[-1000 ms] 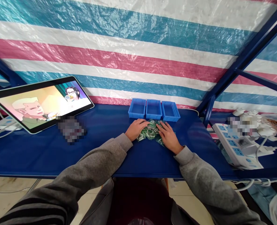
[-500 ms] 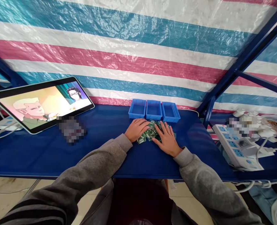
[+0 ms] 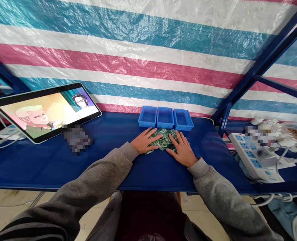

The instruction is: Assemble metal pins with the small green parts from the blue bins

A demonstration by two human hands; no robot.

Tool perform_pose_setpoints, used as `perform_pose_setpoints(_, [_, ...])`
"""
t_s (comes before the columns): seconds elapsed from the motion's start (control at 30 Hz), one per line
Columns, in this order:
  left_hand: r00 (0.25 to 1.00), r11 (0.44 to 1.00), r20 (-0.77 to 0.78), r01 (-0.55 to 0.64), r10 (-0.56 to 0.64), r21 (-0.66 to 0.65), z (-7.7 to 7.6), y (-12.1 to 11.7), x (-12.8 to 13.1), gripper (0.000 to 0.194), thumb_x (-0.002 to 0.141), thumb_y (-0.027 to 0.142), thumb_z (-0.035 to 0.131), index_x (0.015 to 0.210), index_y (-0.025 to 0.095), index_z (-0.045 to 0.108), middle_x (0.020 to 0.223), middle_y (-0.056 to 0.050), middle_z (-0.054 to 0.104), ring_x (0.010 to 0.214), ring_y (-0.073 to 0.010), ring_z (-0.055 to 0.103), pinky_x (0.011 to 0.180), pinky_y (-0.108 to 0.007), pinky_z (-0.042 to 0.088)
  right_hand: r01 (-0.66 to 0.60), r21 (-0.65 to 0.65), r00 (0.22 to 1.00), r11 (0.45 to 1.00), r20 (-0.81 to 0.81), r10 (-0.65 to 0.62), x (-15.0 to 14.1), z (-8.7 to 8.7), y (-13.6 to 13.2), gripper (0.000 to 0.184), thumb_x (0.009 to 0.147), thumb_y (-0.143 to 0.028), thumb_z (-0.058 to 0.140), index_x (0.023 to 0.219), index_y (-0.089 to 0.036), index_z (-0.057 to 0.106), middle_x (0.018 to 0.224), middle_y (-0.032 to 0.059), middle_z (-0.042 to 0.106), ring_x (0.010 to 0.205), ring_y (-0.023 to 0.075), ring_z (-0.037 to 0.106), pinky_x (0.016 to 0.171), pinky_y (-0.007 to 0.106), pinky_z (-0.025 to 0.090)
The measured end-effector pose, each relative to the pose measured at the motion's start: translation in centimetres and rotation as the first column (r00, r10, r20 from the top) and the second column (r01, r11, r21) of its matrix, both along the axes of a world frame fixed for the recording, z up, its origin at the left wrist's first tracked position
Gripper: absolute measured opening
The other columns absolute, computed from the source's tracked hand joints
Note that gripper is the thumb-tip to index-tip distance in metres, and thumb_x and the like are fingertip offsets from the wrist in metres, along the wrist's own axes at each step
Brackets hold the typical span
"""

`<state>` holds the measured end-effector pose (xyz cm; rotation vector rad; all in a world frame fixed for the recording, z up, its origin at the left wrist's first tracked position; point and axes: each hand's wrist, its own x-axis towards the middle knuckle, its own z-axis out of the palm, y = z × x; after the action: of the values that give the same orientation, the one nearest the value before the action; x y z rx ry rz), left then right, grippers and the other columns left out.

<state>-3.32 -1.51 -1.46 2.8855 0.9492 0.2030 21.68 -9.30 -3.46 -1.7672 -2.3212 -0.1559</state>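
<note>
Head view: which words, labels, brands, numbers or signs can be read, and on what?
None can be read.
Power strip: any markings are too small.
Tablet: a cartoon picture, no legible words.
Pixelated patches by the tablet and power strip: obscured.
Blue trays: no lettering visible.
Green pieces: too small to tell.

Left hand (image 3: 141, 142) and right hand (image 3: 184, 152) spread palm-down, fingers (image 3: 153, 139) splayed.

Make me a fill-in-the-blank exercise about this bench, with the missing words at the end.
Behind the pile stand ____ blue trays.
The left hand and right hand touch the pile, which is mostly ____.
The lit screen stands on the person's ____ side.
Missing words: three; green; left.
</note>
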Motion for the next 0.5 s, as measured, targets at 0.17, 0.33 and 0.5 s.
perform_pose_setpoints(0.17, [0.999, 1.0, 0.047, 0.011, -0.009, -0.024, -0.4, 0.5, -0.4, 0.068, 0.094, 0.065, 0.027, 0.153, 0.03, 0.025, 0.156, -0.011, 0.028, 0.14, -0.0348, 0.031, 0.11, -0.049, 0.034, 0.036, -0.015, 0.999, 0.999, -0.029, -0.037, 0.1, -0.4, 0.0, 0.075, 0.092, -0.066, 0.034, 0.155, -0.03, 0.015, 0.163, 0.0078, 0.008, 0.146, 0.0397, 0.015, 0.111, 0.058, 0.03])
perform_pose_setpoints(0.33, [0.997, 0.999, 0.069, -0.03, 0.029, 0.016, -0.6, 0.1, 0.5, 0.068, 0.094, 0.064, 0.027, 0.152, 0.027, 0.029, 0.15, -0.016, 0.034, 0.134, -0.0368, 0.036, 0.106, -0.053, 0.037, -0.023, -0.049, 0.998, 0.999, -0.064, 0.02, -0.1, -0.4, 0.3, 0.083, 0.091, -0.068, 0.032, 0.156, -0.023, 0.009, 0.162, 0.0103, 0.013, 0.147, 0.0345, 0.016, 0.114, 0.053, 0.026])
perform_pose_setpoints(0.5, [0.994, 0.998, 0.098, -0.049, 0.045, 0.039, -0.6, -0.3, 1.4, 0.07, 0.093, 0.065, 0.026, 0.147, 0.022, 0.038, 0.143, -0.019, 0.04, 0.129, -0.0372, 0.039, 0.102, -0.055, 0.039, -0.049, -0.066, 0.992, 0.997, -0.123, 0.041, -0.4, -0.4, 0.6, 0.085, 0.092, -0.068, 0.031, 0.156, -0.017, 0.009, 0.159, 0.0132, 0.022, 0.146, 0.0315, 0.021, 0.115, 0.051, 0.027])
